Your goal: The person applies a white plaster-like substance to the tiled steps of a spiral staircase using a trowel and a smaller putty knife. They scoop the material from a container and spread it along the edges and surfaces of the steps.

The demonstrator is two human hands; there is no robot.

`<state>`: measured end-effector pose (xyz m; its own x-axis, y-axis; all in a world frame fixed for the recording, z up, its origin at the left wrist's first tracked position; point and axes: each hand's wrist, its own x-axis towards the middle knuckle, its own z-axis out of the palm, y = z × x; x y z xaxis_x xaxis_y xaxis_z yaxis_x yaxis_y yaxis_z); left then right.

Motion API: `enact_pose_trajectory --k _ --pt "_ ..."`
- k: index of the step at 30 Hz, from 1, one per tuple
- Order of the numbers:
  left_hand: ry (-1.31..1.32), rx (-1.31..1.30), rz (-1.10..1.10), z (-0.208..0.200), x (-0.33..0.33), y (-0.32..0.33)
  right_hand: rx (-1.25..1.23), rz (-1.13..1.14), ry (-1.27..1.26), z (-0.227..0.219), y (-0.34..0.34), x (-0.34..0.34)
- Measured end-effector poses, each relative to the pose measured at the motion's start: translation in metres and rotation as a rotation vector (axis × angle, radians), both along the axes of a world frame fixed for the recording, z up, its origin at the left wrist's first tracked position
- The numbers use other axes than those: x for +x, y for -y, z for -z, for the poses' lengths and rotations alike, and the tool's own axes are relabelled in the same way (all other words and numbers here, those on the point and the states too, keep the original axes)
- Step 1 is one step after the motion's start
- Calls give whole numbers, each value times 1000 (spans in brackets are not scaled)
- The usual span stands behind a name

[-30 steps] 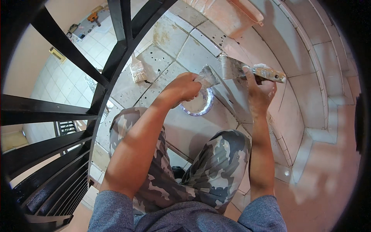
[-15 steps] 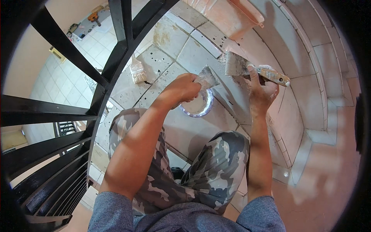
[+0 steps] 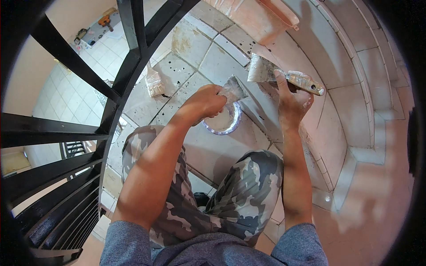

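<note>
My left hand (image 3: 205, 103) is closed round a small putty knife, its grey smeared blade (image 3: 234, 89) pointing up and right over the rim of a round tub (image 3: 236, 123) of pale paste. The fingers hide its handle. In my right hand (image 3: 293, 103) is a wider putty knife (image 3: 265, 70) with a worn wooden handle; its blade points left and carries whitish paste, and the thumb presses near the blade's base. The two blades are apart. Beneath the tub lies grey-white tile.
A paint-smeared brush (image 3: 154, 84) lies on the tiles left of the tub. An orange-pink plastic container (image 3: 262, 22) stands at the far side. Black metal railing (image 3: 117, 95) runs along the left, with a lower tiled floor beyond. Tiled steps (image 3: 359, 71) curve on the right.
My right hand has shifted slightly left and up with the wider putty knife, its blade turning a little. The whole view has drifted slightly; the left hand keeps its place over the tub.
</note>
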<state>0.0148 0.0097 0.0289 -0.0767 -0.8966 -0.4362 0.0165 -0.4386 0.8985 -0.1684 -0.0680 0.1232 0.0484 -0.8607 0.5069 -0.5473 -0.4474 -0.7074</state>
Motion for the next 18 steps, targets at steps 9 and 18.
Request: enact_pose_trajectory --k 9,18 --pt "6 -1 0 2 3 -1 158 -100 108 -17 -4 -12" --pt "32 1 55 -2 4 0 166 -142 -286 -24 9 -16"
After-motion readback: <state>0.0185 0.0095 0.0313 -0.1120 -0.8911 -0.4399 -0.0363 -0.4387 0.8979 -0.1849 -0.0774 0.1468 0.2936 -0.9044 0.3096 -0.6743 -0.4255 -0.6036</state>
